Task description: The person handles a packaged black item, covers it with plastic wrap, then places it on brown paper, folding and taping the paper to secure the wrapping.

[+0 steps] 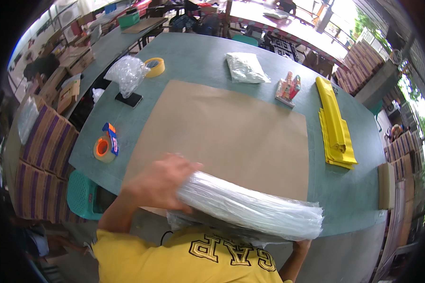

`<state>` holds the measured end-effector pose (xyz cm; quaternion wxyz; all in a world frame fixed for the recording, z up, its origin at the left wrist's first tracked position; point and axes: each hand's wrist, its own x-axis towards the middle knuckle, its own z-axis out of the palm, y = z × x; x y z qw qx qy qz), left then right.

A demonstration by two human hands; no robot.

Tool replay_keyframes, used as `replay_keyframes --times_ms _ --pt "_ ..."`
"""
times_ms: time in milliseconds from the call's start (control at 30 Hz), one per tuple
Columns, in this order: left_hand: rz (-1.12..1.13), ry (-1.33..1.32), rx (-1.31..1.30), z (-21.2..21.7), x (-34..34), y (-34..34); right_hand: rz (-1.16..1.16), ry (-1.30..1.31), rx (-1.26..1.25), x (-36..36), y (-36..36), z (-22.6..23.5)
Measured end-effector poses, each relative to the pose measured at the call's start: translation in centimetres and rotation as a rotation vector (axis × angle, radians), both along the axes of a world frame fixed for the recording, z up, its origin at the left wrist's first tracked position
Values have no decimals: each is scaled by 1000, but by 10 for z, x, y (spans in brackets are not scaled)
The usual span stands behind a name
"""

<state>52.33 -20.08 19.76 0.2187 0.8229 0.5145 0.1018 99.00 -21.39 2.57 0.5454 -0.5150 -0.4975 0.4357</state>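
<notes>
A thick, wrinkled bundle of clear plastic film (255, 205) lies crosswise in front of my chest, over the near edge of the table. My left hand (163, 181), slightly blurred, is closed around its left end. At the other end my right hand (301, 245) holds the bundle from below; most of its fingers are hidden behind the plastic. Beneath and beyond the bundle, a large sheet of brown kraft paper (226, 129) is spread flat on the green tabletop (354, 198). The plastic covers the paper's near edge.
Left on the table are a tape dispenser (106, 145), a phone (129, 100), crumpled bubble wrap (126, 75) and a yellow tape roll (155, 67). Farther off lies a white plastic packet (246, 67). To the right are a small figurine piece (288, 89) and folded yellow cloth (335, 127).
</notes>
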Motion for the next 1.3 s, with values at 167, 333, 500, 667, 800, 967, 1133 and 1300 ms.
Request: replay_keyframes --times_ms 167,333,500,667,800,967,1133,1300 --pt "310 -1261 127 -101 -13 -20 -49 32 -7 -19 -2 -6" --pt "810 -1294 25 -155 -4 -21 -90 64 29 -33 16 7" --pt "700 -1205 409 -141 -22 -1 -133 182 121 -54 18 38" --pt "491 -1187 261 -92 -31 16 54 183 262 -75 28 85" --pt "435 -1222 279 -102 -29 29 487 -730 293 -92 44 171" --pt "399 -1276 262 -114 -37 25 918 -1333 458 -224 78 199" --pt "457 -1107 246 -107 -38 16 1197 -1143 372 -311 113 198" --pt "634 -837 579 -116 -34 -7 1119 -999 670 -350 122 173"
